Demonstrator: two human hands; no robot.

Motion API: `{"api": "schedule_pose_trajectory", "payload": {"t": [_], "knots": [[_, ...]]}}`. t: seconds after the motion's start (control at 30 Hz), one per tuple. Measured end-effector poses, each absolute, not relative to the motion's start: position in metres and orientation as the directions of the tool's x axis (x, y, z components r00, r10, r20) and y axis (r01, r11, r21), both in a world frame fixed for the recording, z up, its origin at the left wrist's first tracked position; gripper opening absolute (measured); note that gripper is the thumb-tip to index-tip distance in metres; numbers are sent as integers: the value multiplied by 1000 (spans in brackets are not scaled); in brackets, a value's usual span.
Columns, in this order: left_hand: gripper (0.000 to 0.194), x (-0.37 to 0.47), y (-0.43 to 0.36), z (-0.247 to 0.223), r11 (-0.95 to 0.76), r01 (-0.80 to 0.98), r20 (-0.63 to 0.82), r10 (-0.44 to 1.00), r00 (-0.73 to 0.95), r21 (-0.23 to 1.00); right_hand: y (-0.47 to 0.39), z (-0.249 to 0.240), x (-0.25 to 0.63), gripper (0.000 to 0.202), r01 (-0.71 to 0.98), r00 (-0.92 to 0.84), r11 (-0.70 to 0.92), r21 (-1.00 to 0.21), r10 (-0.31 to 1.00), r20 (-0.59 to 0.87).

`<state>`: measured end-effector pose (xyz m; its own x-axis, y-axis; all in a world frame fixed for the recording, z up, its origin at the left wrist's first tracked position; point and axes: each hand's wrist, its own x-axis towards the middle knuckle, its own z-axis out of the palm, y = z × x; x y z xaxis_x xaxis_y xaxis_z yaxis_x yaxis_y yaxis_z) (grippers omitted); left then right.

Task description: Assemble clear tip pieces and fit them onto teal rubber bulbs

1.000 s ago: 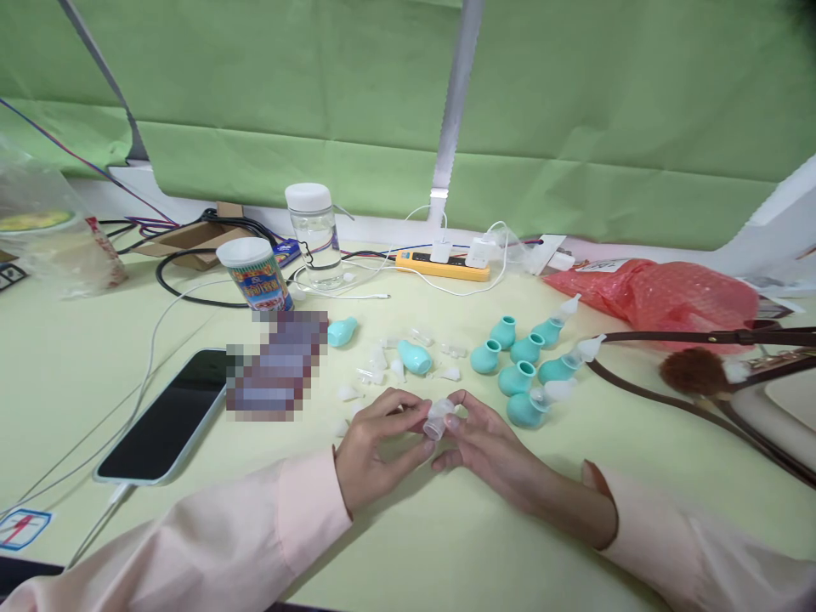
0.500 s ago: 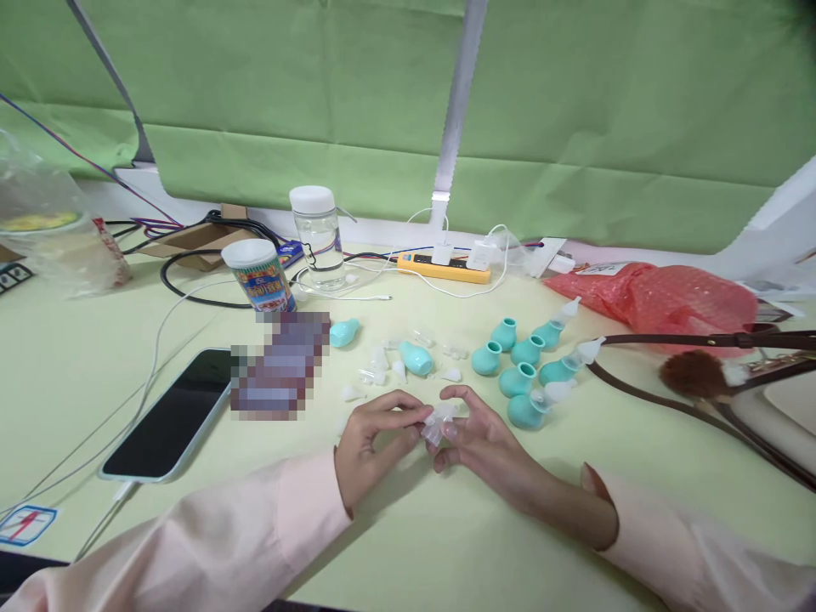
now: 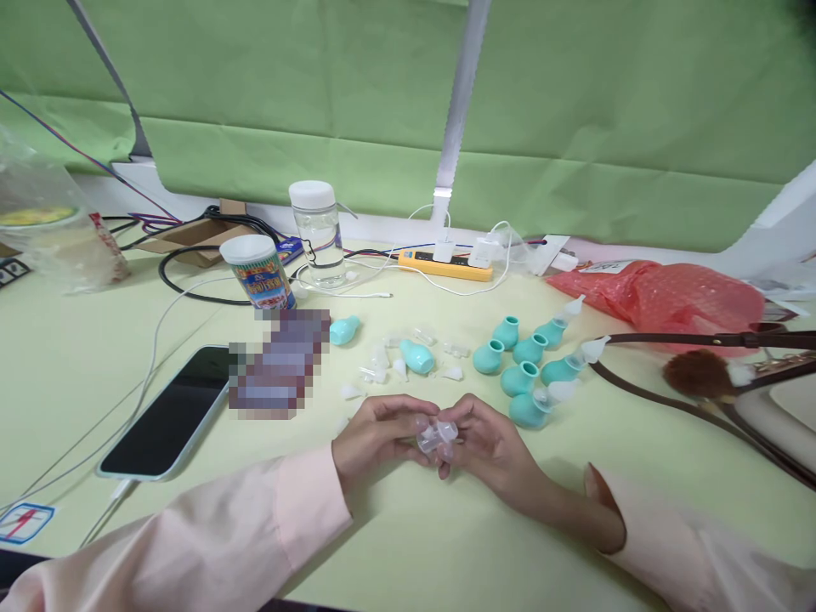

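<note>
Small clear plastic pieces (image 3: 437, 436) sit between my two hands, near the front middle of the table. My left hand (image 3: 386, 432) pinches them from the left, and my right hand (image 3: 488, 446) closes on them from the right. How the pieces join is partly hidden by my fingers. Beyond my hands lie loose clear tubes (image 3: 373, 374), white tips (image 3: 452, 373) and a teal rubber bulb (image 3: 416, 357). Another teal bulb (image 3: 345, 330) rests farther left. To the right stand several open-necked teal bulbs (image 3: 489, 357), and three others, such as this bulb (image 3: 561, 369), carry clear nozzles (image 3: 595, 349).
A phone (image 3: 169, 416) on a cable lies at left, beside a blurred flat item (image 3: 280, 365). Behind stand a paper cup (image 3: 260, 274), a lidded water bottle (image 3: 317, 234) and a yellow power strip (image 3: 444, 265). A red plastic bag (image 3: 669, 297) and brown strap (image 3: 676, 340) occupy the right.
My right hand's fingers have closed in from a more open pose. The clear pieces have turned and sit slightly lower, with both hands closer together.
</note>
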<state>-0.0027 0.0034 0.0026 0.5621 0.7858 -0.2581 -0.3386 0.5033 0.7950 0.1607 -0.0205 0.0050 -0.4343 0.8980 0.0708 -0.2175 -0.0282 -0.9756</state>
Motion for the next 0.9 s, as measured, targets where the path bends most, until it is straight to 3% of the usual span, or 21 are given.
{"api": "schedule_pose_trajectory", "payload": {"t": [0.2, 0.6, 0.9], "knots": [[28, -5, 5, 2, 580, -332, -275, 719, 639, 744, -24, 2, 160, 15, -186, -431, 29, -982, 896, 108], [23, -2, -3, 2, 434, -371, -160, 799, 580, 821, -28, 3, 162, 9, -133, -462, 117, -984, 871, 166], [26, -2, -3, -1, 455, -390, -159, 789, 594, 801, -27, 5, 162, 12, -92, -468, 139, -986, 868, 166]]}}
